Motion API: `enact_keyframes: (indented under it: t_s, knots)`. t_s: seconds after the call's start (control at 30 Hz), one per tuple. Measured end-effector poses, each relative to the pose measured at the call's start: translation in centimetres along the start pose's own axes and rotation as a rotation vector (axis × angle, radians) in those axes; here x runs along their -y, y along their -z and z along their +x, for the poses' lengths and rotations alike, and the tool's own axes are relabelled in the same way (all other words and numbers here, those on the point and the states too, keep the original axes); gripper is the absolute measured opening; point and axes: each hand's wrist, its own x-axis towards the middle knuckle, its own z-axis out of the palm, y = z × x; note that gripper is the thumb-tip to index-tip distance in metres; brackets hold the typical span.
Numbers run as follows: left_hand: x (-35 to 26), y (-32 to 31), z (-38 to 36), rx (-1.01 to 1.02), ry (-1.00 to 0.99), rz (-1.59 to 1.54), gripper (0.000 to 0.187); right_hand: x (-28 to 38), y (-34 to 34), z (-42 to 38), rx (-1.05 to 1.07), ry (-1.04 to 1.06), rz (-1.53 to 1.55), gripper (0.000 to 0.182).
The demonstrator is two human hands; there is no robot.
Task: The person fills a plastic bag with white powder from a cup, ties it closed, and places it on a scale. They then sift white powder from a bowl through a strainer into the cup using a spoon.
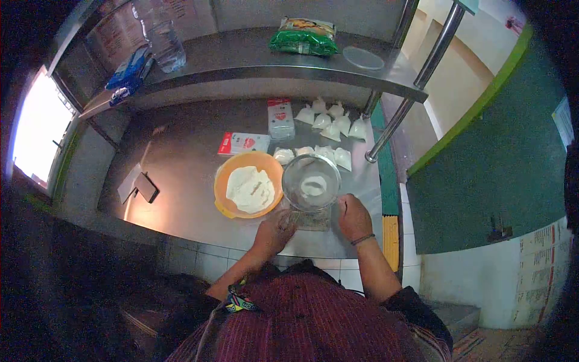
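A round metal bowl (291,196) with a small heap of white powder (313,186) in it stands at the middle of the counter's front. Under its near side shows a flat, greyish rectangular thing (312,221), perhaps a scale. My left hand (276,233) is beside that flat thing's left edge, its fingers blurred. Close to the bowl's lower right rim, my right hand (355,218) has its fingers curled closed; what they hold, if anything, is hidden. An orange plastic bowl (220,194) of white powder (250,189) sits left of the metal one.
Several tied bags of white powder (330,131) stand behind the bowls. Red-and-white packs (243,143) lie near them. A dark phone-like object on a stand (145,187) is at left. The shelf above (241,66) bears a green bag (304,41) and a lid (363,58).
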Motion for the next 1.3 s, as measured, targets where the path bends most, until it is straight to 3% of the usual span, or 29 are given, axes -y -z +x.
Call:
enact_keyframes:
  t_s: [0.07,0.13,0.33,0.37,0.43,0.5,0.57,0.8,0.83,0.9,1.07,1.17,1.23,1.3]
  knots:
    - [-0.7,0.6,-0.3,0.015,-0.015,-0.044,0.047,0.0,-0.4,-0.3,0.028,0.027,-0.024,0.023]
    - [-0.9,0.9,-0.4,0.033,-0.028,-0.088,0.047,0.5,-0.3,-0.8,-0.085,0.02,0.02,0.024]
    - [-0.2,0.4,0.0,-0.032,-0.066,0.064,0.051,-0.2,-1.0,-1.5,-0.038,-0.057,0.044,0.024]
    - [-0.1,0.3,0.2,0.029,0.001,0.028,0.052,-0.3,-1.2,-1.6,-0.037,-0.059,0.044,0.024]
    - [-0.2,0.2,0.3,0.094,0.065,-0.009,0.053,-0.6,-1.3,-1.8,-0.058,-0.016,-0.001,0.023]
    - [0.1,0.2,0.4,-0.022,-0.104,0.018,0.052,-0.4,-1.1,-2.1,-0.074,0.053,-0.022,0.024]
    - [-0.1,0.2,0.3,-0.011,-0.069,0.015,0.052,-0.5,-1.2,-2.4,-0.087,0.114,-0.042,0.024]
    - [-2.2,0.8,0.2,0.054,0.103,-0.051,0.049,0.5,-0.3,-2.4,-0.067,-0.077,0.029,0.019]
    - [-1.5,0.5,0.3,0.054,0.102,-0.051,0.049,0.7,-0.2,-2.1,-0.098,-0.119,0.035,0.018]
    - [-0.3,-0.4,0.6,-0.033,-0.12,0.065,0.047,0.8,-0.1,-1.3,-0.128,-0.123,0.016,0.018]
    - [-0.1,-0.6,0.5,0.016,-0.052,0.002,0.045,-0.9,-1.5,-0.9,-0.151,-0.044,-0.09,0.02]
    - [-0.6,0.3,0.2,0.007,-0.09,0.012,0.044,-0.7,-1.8,-1.3,-0.012,-0.109,-0.022,0.021]
    - [-1.1,0.5,0.2,-0.001,-0.122,0.002,0.045,-0.4,-1.8,-1.4,-0.064,-0.17,0.076,0.022]
    - [-0.9,0.4,0.2,0.002,-0.034,0.025,0.046,0.5,-1.1,-1.1,-0.126,-0.147,0.078,0.023]
